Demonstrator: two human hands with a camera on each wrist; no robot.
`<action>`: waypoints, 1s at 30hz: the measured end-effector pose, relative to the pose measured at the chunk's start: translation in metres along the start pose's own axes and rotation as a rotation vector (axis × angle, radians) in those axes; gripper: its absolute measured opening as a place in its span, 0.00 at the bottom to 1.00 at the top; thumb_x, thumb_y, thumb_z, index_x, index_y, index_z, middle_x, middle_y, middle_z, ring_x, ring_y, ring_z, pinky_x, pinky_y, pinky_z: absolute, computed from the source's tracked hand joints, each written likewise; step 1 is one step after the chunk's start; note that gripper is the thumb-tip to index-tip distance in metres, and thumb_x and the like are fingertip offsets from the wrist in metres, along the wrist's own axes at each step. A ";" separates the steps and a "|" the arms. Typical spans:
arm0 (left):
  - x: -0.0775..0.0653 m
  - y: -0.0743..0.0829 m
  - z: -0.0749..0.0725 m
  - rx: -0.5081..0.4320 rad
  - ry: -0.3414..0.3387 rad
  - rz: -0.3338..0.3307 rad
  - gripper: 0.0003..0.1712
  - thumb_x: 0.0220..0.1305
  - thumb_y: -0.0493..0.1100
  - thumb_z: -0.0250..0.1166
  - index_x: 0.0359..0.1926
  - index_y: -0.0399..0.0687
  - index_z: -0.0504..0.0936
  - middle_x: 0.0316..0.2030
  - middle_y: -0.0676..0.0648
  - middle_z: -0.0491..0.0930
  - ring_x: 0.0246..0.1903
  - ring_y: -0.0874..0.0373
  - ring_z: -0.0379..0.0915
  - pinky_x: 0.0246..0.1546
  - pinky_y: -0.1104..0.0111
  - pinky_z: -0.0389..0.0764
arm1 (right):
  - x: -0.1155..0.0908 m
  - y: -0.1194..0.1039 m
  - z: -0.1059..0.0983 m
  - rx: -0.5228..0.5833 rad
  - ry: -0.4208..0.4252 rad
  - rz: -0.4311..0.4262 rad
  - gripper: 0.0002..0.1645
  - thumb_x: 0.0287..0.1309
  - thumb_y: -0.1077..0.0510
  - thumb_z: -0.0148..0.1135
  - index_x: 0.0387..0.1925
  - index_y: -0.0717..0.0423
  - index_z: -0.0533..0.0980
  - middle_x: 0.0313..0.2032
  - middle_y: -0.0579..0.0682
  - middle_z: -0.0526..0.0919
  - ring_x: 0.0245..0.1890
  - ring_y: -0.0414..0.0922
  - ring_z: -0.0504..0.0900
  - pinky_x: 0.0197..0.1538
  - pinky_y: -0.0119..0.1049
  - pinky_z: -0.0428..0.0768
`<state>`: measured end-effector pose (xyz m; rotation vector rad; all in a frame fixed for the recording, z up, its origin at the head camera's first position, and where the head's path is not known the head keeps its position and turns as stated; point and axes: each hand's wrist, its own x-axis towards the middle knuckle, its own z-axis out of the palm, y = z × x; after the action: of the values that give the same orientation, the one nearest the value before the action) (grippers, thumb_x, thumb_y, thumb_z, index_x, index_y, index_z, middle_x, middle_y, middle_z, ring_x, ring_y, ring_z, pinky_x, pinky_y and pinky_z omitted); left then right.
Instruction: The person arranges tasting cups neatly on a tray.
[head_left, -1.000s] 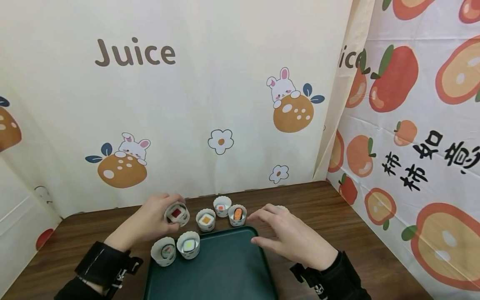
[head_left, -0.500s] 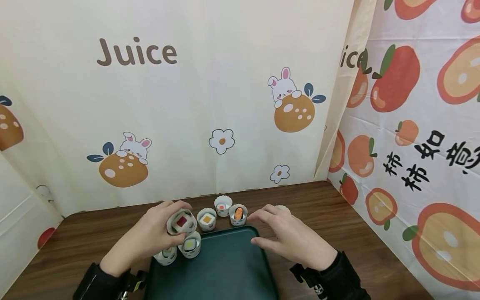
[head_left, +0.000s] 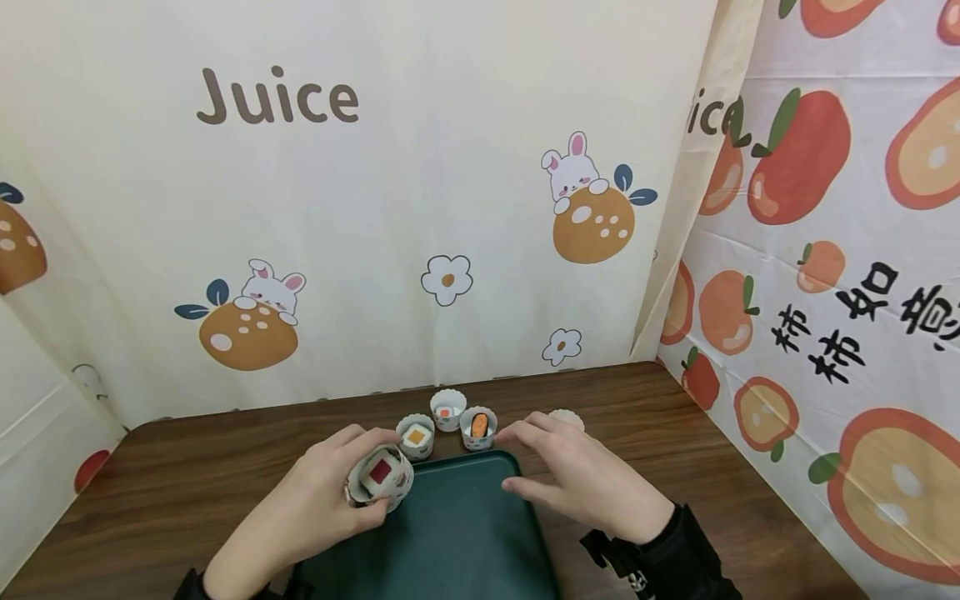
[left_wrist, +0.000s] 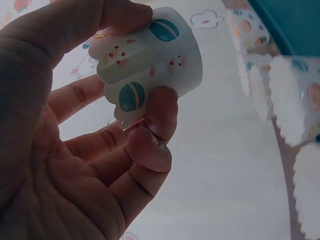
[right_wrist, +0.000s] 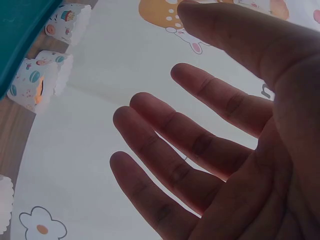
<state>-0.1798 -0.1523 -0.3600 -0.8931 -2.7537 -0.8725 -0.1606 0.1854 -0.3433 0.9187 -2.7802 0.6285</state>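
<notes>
My left hand point(head_left: 322, 492) pinches a scalloped paper baking cup point(head_left: 402, 483) between thumb and fingers, above the back left of the dark green tray point(head_left: 465, 533). Inside the cup sits a white toy sushi roll point(head_left: 379, 472) with a red square centre. Macaron prints show on the tilted cup wall point(left_wrist: 160, 60) in the left wrist view. Over the tray's right edge hovers my right hand point(head_left: 577, 479), fingers relaxed and holding nothing; its palm point(right_wrist: 270, 185) faces the right wrist camera.
Behind the tray stand paper cups with a yellow-centred roll point(head_left: 416, 436), an orange-topped piece point(head_left: 479, 426) and a small red-topped piece point(head_left: 446, 412). Another cup point(head_left: 567, 418) is partly hidden behind my right hand. A printed curtain point(head_left: 375, 208) hangs behind the wooden table point(head_left: 622, 392).
My left hand has carried its cup rightward and toward me, over the tray's back left corner. It now hides the two cups there. My right hand has stayed almost still.
</notes>
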 end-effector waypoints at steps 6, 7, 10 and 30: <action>0.000 0.007 0.007 -0.025 0.004 0.022 0.36 0.54 0.44 0.84 0.64 0.60 0.81 0.46 0.55 0.80 0.37 0.69 0.75 0.32 0.77 0.82 | 0.002 0.000 0.002 -0.016 -0.006 0.002 0.23 0.66 0.46 0.75 0.60 0.41 0.82 0.50 0.36 0.83 0.47 0.36 0.72 0.51 0.36 0.74; 0.000 0.008 0.009 -0.027 0.003 0.017 0.37 0.54 0.45 0.84 0.65 0.61 0.81 0.46 0.55 0.80 0.37 0.69 0.74 0.32 0.77 0.82 | 0.002 0.000 0.002 -0.023 -0.001 -0.003 0.23 0.66 0.46 0.76 0.60 0.41 0.82 0.50 0.36 0.84 0.46 0.35 0.71 0.51 0.35 0.74; -0.001 0.011 0.012 -0.034 -0.003 -0.002 0.37 0.54 0.45 0.84 0.65 0.61 0.81 0.46 0.56 0.80 0.37 0.69 0.74 0.32 0.77 0.82 | 0.003 0.000 0.004 -0.055 0.015 -0.027 0.24 0.65 0.46 0.76 0.60 0.42 0.82 0.49 0.36 0.84 0.45 0.35 0.69 0.52 0.35 0.72; 0.004 0.040 0.051 -0.070 0.049 0.097 0.43 0.52 0.41 0.83 0.68 0.54 0.73 0.54 0.59 0.83 0.46 0.68 0.78 0.48 0.69 0.87 | 0.007 -0.014 0.014 0.046 -0.122 -0.048 0.27 0.70 0.47 0.72 0.65 0.50 0.78 0.57 0.46 0.84 0.50 0.38 0.85 0.51 0.30 0.85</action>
<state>-0.1568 -0.0957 -0.3813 -0.9944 -2.6293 -0.9655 -0.1574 0.1653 -0.3494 1.0639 -2.8509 0.6521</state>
